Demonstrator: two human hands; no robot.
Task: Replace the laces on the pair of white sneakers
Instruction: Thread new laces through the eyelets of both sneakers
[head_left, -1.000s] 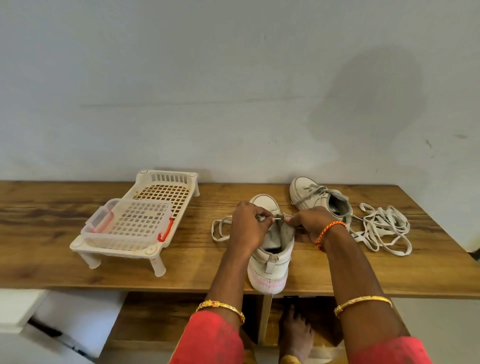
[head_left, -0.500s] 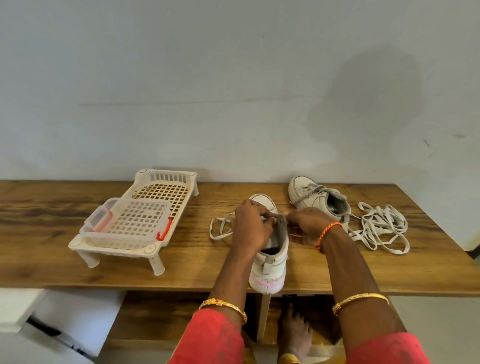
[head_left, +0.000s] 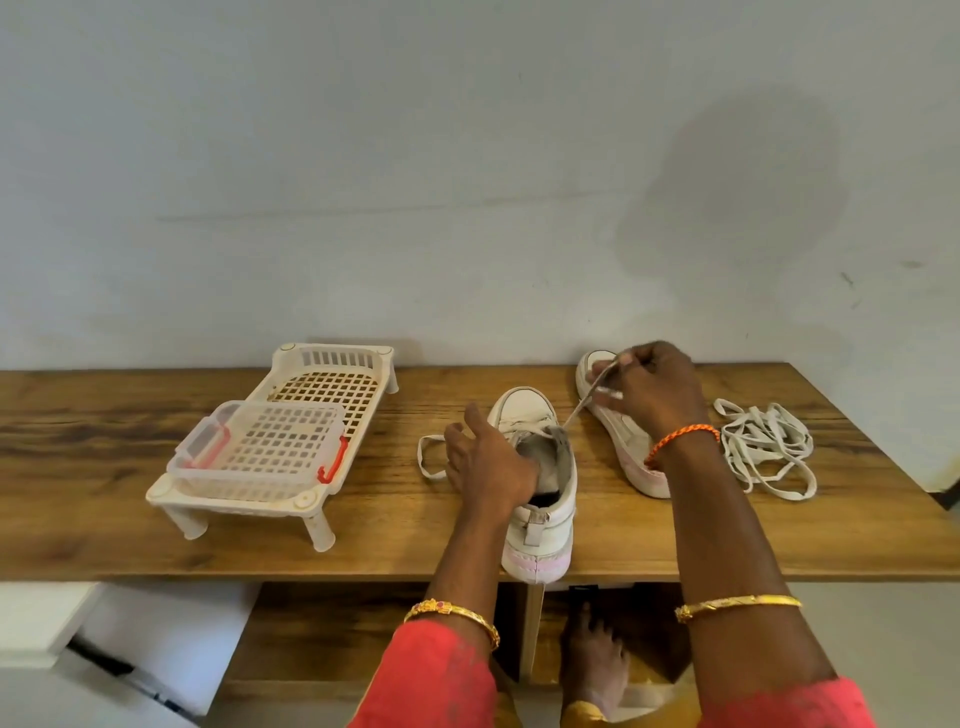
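Since the previous frame, the right hand (head_left: 655, 391) had lifted away from the near sneaker (head_left: 540, 483) toward upper right of center, pinching a flat lace (head_left: 584, 399) and drawing it taut out of an eyelet. Meanwhile the left hand (head_left: 488, 465) lay loosely spread against that shoe's left side, steadying it at the bench (head_left: 104, 499) edge. Pulling straight along the eyelet's line, with the shoe braced, would probably spare snags. Smooth white leather-like uppers, a pinkish rubber heel; 1 second sneaker (head_left: 631, 452) lay behind, limp woven laces (head_left: 769, 452) heaped at right.

Home; wooden shelf (head_left: 156, 519) against plain wall (head_left: 363, 182)
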